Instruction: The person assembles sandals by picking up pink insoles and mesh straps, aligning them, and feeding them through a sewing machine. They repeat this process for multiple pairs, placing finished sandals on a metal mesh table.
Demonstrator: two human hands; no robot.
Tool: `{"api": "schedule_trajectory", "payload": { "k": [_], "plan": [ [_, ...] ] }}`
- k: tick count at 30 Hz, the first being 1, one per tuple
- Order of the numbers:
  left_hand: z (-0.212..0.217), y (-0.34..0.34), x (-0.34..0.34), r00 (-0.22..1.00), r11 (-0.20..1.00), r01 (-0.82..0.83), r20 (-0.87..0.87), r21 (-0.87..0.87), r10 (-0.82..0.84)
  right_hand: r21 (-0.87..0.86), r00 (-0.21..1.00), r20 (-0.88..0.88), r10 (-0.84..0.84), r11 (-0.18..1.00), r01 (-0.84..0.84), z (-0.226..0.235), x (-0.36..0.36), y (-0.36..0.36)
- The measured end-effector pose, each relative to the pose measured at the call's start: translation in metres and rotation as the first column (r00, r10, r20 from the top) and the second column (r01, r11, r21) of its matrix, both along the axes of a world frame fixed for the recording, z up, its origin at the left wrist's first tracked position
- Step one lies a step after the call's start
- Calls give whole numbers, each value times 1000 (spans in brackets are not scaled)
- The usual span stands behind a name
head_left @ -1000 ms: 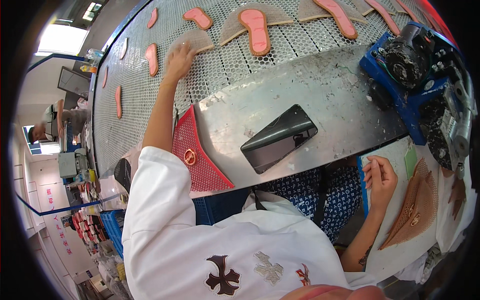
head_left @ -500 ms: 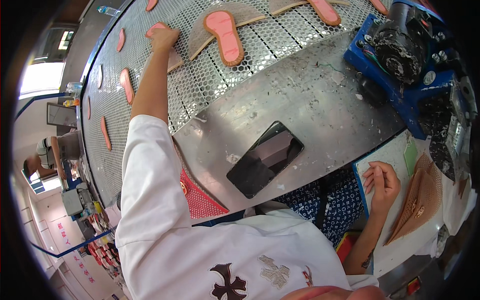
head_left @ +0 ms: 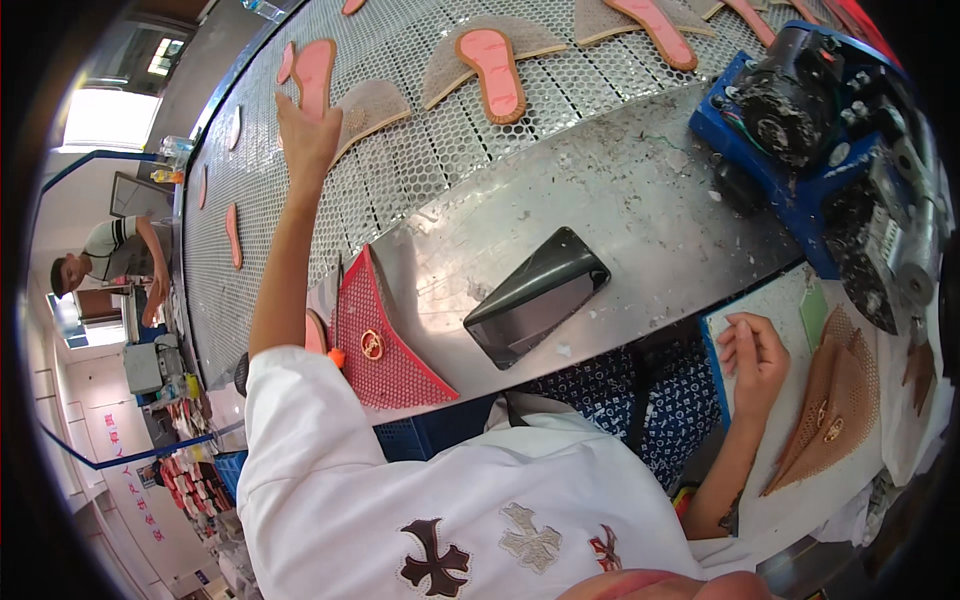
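My left hand [head_left: 308,135] reaches to the far left over a honeycomb mesh belt. Its fingers close on the lower end of a pink insole [head_left: 316,72] with a brown rim. Right beside it, a tan mesh upper piece [head_left: 372,110] lies curved on the belt. My right hand [head_left: 756,365] rests at the right on a pale board [head_left: 735,425], fingers loosely bent and nothing in them. Close to it lie stacked tan mesh pieces [head_left: 828,410] with gold ornaments.
A black phone [head_left: 537,297] lies on the metal ledge [head_left: 430,230]. Left of it is a red mesh piece [head_left: 395,350]. More insoles [head_left: 492,75] lie along the belt. A blue machine [head_left: 745,125] stands at the right. Another person [head_left: 120,250] is at the far left.
My left hand has drawn back, and the insole in its grip now shows almost whole, standing lengthwise. The view has shifted, showing more of the red mesh piece. My right hand stays in place.
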State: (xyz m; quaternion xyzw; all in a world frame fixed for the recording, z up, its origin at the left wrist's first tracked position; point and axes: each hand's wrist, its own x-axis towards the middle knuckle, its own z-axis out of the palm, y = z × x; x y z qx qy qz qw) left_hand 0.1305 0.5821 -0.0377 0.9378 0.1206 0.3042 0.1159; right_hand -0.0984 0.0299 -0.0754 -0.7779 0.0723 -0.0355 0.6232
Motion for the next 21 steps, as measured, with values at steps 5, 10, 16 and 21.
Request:
{"api": "schedule_trajectory", "payload": {
  "k": [5, 10, 16, 21],
  "plan": [
    [-12, -19, -58, 882, 939, 193, -369, -284, -292, -51, 999, 30, 17, 999, -15, 2, -1, 5],
    [-19, -27, -64, 842, 906, 416, -346, -76, -415, -111, 969, 230, -90, 987, 118, 28, -27, -5],
    [28, -171, -107, 705, 590, 595, 3, -545, -709, -638, 822, 435, -369, 518, 570, 53, -73, -81],
    [46, -269, -133, 498, 414, 743, 22, -526, -867, -848, 816, 173, -552, 338, 408, 34, -103, -129]
  ]
}}
